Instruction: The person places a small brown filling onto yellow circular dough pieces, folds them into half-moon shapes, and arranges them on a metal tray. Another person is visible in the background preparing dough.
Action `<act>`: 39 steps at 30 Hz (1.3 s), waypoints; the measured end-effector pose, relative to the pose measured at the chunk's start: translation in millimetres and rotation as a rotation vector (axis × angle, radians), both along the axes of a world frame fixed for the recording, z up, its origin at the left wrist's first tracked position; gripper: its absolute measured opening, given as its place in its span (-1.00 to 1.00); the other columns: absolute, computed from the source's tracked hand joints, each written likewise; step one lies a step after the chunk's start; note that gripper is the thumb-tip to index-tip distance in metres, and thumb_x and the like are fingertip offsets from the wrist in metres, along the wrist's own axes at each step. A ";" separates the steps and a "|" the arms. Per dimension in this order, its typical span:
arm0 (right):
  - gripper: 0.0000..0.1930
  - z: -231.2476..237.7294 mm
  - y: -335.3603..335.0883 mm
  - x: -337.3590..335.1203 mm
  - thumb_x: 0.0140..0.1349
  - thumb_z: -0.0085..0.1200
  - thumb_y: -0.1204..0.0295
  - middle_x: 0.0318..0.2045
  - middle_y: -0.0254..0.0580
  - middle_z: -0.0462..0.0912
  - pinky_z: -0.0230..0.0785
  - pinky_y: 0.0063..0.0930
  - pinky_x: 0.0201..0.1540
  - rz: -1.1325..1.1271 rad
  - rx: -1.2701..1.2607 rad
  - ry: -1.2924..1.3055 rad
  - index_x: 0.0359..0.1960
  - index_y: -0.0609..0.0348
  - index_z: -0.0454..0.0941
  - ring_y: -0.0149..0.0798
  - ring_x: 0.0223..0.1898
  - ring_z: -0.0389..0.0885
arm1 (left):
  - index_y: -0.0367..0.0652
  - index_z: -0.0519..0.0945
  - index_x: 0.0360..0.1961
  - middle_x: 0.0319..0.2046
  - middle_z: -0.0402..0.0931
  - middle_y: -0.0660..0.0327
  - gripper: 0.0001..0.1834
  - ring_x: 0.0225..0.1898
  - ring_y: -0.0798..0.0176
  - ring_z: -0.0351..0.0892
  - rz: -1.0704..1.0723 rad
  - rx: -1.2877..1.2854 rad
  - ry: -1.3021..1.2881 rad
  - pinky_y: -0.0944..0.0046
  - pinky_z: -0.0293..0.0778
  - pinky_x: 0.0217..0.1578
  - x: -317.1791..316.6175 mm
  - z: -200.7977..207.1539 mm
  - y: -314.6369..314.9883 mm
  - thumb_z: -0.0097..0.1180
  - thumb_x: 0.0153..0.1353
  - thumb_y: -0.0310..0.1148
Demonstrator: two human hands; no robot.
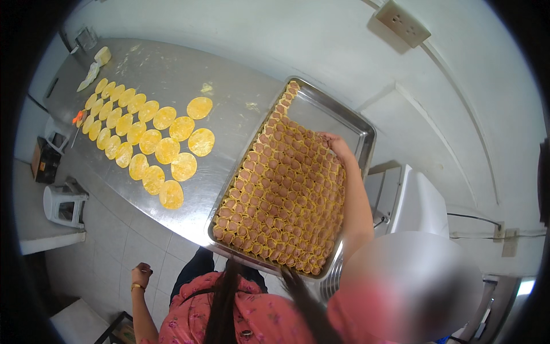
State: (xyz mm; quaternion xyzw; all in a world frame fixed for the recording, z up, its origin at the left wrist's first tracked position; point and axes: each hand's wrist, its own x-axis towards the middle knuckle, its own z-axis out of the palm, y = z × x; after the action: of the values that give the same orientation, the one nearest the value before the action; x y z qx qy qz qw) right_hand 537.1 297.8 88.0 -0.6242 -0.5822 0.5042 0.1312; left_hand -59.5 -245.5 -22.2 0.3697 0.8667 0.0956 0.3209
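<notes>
Open-topped dumplings (pixel 281 189) with brown filling and yellow wrappers stand in close rows in a large steel tray (pixel 366 135). My right hand (pixel 338 146) reaches over the tray's right side. Its fingers are closed on a dumpling at the far edge of the packed rows, and the fingertips partly hide it. Low on the left, away from the table, hangs my left hand (pixel 141 275), its fingers curled in. Whatever it holds, if anything, cannot be made out. Flat round yellow wrappers (pixel 167 150) lie in rows on the steel table (pixel 240 86) left of the tray.
A pale yellow lump (pixel 102 55) and a crumpled whitish piece (pixel 89 77) lie at the table's far left. White stools (pixel 66 203) stand beyond its left end. A white appliance (pixel 412 198) is right of the tray, and a wall (pixel 229 28) runs behind.
</notes>
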 end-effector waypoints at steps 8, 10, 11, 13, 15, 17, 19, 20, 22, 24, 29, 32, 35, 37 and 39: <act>-0.68 -38.3 26.2 27.3 0.22 -0.21 0.41 -0.37 -0.29 0.53 0.35 -0.49 -0.30 -0.072 0.101 0.021 -0.12 0.32 0.53 -0.42 -0.32 0.47 | -0.23 0.59 -0.41 -0.53 0.62 0.15 -0.82 -0.50 0.28 0.63 -0.017 -0.053 -0.002 0.31 0.53 -0.43 0.2 -3.3 -5.0 0.21 -0.13 -0.53; -0.69 -45.7 28.9 30.1 0.22 -0.21 0.39 -0.42 -0.29 0.54 0.33 -0.51 -0.32 -0.070 0.115 -0.073 -0.20 0.34 0.55 -0.43 -0.40 0.45 | -0.23 0.59 -0.41 -0.52 0.62 0.15 -0.82 -0.50 0.28 0.63 -0.022 -0.054 -0.005 0.31 0.53 -0.43 0.9 -2.0 -4.7 0.21 -0.13 -0.53; -0.69 -47.7 29.2 29.8 0.20 -0.20 0.40 -0.46 -0.31 0.53 0.32 -0.52 -0.34 -0.049 0.131 -0.046 -0.23 0.34 0.56 -0.44 -0.44 0.42 | -0.23 0.59 -0.41 -0.52 0.62 0.16 -0.83 -0.50 0.28 0.63 -0.026 -0.051 -0.007 0.31 0.53 -0.44 1.5 -1.1 -4.0 0.21 -0.13 -0.52; -0.70 -49.0 27.3 26.1 0.17 -0.19 0.42 -0.53 -0.34 0.52 0.29 -0.54 -0.38 -0.044 0.164 -0.050 -0.29 0.34 0.58 -0.45 -0.52 0.37 | -0.22 0.59 -0.42 -0.52 0.62 0.15 -0.84 -0.49 0.27 0.63 -0.023 -0.060 -0.013 0.30 0.53 -0.42 2.3 0.5 -1.9 0.22 -0.13 -0.53; -0.71 -44.7 23.9 24.5 0.12 -0.15 0.34 -0.59 -0.23 0.52 0.27 -0.38 -0.41 -0.001 0.202 -0.060 -0.45 0.35 0.53 -0.33 -0.54 0.39 | -0.22 0.59 -0.44 -0.51 0.62 0.12 -0.84 -0.48 0.23 0.63 -0.019 -0.080 -0.008 0.28 0.54 -0.39 2.4 1.7 1.7 0.25 -0.13 -0.54; -0.69 -38.5 20.0 23.2 0.09 -0.14 0.31 -0.62 -0.17 0.53 0.28 -0.31 -0.41 -0.014 0.207 -0.061 -0.51 0.35 0.53 -0.26 -0.54 0.41 | -0.21 0.59 -0.44 -0.54 0.62 0.16 -0.85 -0.50 0.28 0.63 -0.027 -0.037 -0.030 0.31 0.53 -0.45 2.5 1.2 5.4 0.22 -0.12 -0.53; -0.69 -33.7 12.9 24.6 0.09 -0.15 0.32 -0.60 -0.16 0.56 0.30 -0.32 -0.39 -0.082 0.171 -0.053 -0.47 0.34 0.56 -0.24 -0.53 0.43 | -0.21 0.59 -0.43 -0.55 0.62 0.17 -0.86 -0.51 0.31 0.63 -0.056 -0.009 -0.027 0.33 0.53 -0.48 0.7 -0.2 6.7 0.20 -0.11 -0.53; -0.68 -32.8 11.6 23.3 0.10 -0.14 0.31 -0.59 -0.16 0.56 0.31 -0.33 -0.38 -0.081 0.182 -0.030 -0.46 0.33 0.57 -0.24 -0.53 0.43 | -0.21 0.59 -0.43 -0.55 0.62 0.17 -0.87 -0.52 0.31 0.63 -0.077 -0.003 -0.018 0.34 0.53 -0.48 -0.9 -2.0 6.7 0.19 -0.10 -0.53; -0.68 -32.3 9.5 22.8 0.11 -0.12 0.29 -0.58 -0.18 0.57 0.32 -0.35 -0.37 -0.089 0.193 0.015 -0.42 0.32 0.59 -0.23 -0.52 0.44 | -0.22 0.59 -0.44 -0.55 0.62 0.18 -0.89 -0.53 0.32 0.63 -0.094 -0.009 -0.002 0.34 0.53 -0.48 -6.1 -7.9 3.9 0.17 -0.08 -0.53; -0.66 -32.9 9.2 24.1 0.13 -0.11 0.26 -0.52 -0.16 0.60 0.34 -0.34 -0.32 -0.068 0.207 -0.007 -0.36 0.30 0.61 -0.23 -0.47 0.47 | -0.23 0.58 -0.45 -0.55 0.62 0.18 -0.90 -0.52 0.32 0.63 -0.111 0.005 -0.018 0.34 0.53 -0.48 -11.5 -18.1 -3.8 0.15 -0.07 -0.54; -0.61 -34.9 15.7 23.1 0.19 -0.10 0.18 -0.30 -0.09 0.64 0.33 -0.25 -0.16 -0.050 0.203 0.040 -0.17 0.23 0.60 -0.20 -0.29 0.52 | -0.14 0.62 -0.43 -0.49 0.64 0.19 -0.85 -0.43 0.23 0.65 -0.147 -0.062 -0.012 0.24 0.53 -0.40 -35.4 -46.6 -21.4 0.25 -0.10 -0.42; -0.57 -33.7 15.5 21.1 0.20 -0.11 0.14 -0.23 -0.07 0.62 0.31 -0.22 -0.10 -0.083 0.300 0.094 -0.12 0.25 0.57 -0.18 -0.23 0.51 | -0.10 0.64 -0.42 -0.51 0.64 0.18 -0.87 -0.45 0.21 0.65 -0.229 -0.063 -0.006 0.24 0.53 -0.39 -37.2 -40.8 -21.8 0.21 -0.06 -0.36; -0.52 -29.4 17.6 19.8 0.19 -0.09 0.10 -0.21 -0.04 0.61 0.30 -0.24 -0.06 -0.027 0.245 0.119 -0.12 0.30 0.56 -0.16 -0.19 0.51 | -0.08 0.65 -0.38 -0.53 0.64 0.20 -0.84 -0.54 0.32 0.63 -0.123 -0.158 -0.057 0.29 0.54 -0.49 -22.8 -10.4 -13.2 0.24 -0.06 -0.38; -0.49 -26.8 20.2 16.1 0.17 -0.08 0.08 -0.20 -0.01 0.61 0.30 -0.26 -0.04 0.046 0.137 0.074 -0.12 0.34 0.55 -0.15 -0.16 0.52 | -0.11 0.64 -0.36 -0.53 0.63 0.21 -0.82 -0.57 0.35 0.61 -0.120 -0.169 -0.018 0.33 0.54 -0.52 -12.2 13.7 -4.5 0.25 -0.07 -0.40; -0.48 -28.9 16.7 12.7 0.16 -0.07 0.07 -0.18 0.03 0.61 0.31 -0.28 -0.03 -0.001 0.120 0.112 -0.10 0.34 0.55 -0.12 -0.14 0.53 | -0.16 0.63 -0.35 -0.53 0.63 0.19 -0.81 -0.57 0.34 0.61 -0.120 -0.149 -0.037 0.34 0.55 -0.51 -7.2 29.3 3.3 0.25 -0.06 -0.40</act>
State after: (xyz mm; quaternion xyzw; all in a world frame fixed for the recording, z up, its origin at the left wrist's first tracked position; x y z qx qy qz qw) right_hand 549.8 314.5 59.1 -0.5864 -0.6027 0.5024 0.2012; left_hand -66.7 -242.3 7.1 0.3940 0.8417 0.0183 0.3688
